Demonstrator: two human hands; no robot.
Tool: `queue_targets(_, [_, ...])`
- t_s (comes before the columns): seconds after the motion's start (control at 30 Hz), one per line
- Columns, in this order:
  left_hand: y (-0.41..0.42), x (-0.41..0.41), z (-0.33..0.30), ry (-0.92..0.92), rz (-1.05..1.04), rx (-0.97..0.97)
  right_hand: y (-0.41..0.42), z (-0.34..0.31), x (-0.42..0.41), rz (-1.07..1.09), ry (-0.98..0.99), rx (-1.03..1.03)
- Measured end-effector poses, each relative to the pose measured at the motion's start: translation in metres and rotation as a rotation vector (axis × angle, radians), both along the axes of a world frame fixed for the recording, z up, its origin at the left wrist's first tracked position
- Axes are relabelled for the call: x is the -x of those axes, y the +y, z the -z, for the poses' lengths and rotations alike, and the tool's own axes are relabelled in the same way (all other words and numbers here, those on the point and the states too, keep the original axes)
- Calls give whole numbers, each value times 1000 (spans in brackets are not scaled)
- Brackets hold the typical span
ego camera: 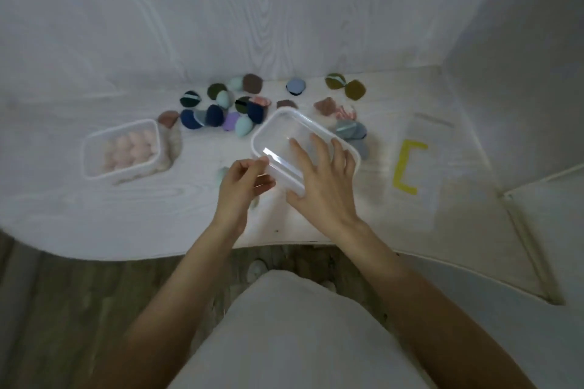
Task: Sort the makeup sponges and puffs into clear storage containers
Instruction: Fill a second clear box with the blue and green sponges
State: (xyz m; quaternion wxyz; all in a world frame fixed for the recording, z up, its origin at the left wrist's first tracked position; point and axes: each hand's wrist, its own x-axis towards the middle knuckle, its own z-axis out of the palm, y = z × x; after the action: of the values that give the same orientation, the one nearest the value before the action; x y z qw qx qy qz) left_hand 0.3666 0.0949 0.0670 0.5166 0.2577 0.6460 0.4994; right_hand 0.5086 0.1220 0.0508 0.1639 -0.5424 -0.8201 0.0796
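Between both hands (243,180) (325,180), an empty clear container (284,133)

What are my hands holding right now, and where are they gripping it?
Both hold the clear container: the left hand pinches its near-left corner, and the right hand lies over its near-right part, thumb at the near edge.

left hand (241,180) pinches clear container (284,139) | right hand (325,180) grips it
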Motion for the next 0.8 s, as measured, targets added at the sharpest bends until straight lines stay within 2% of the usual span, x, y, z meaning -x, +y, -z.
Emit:
queue_targets(0.13, [-32, 69, 16, -60, -233, 29, -15, 15, 73, -265, -82, 85])
queue_targets(0.3, [-67, 125, 39, -36, -386, 75, -27, 34, 135, -505, -191, 228])
queue_targets(0.43, [-90, 165, 60, -147, -576, 122, -31, 43, 189, -657, -248, 277])
queue_targets(0.63, [-111, 207, 90, -251, -604, 149, -30, 44, 233, -809, -354, 176])
queue_targets(0.8, [-108, 217, 101, -171, -529, 245, -26, 56, 229, -812, -373, 75])
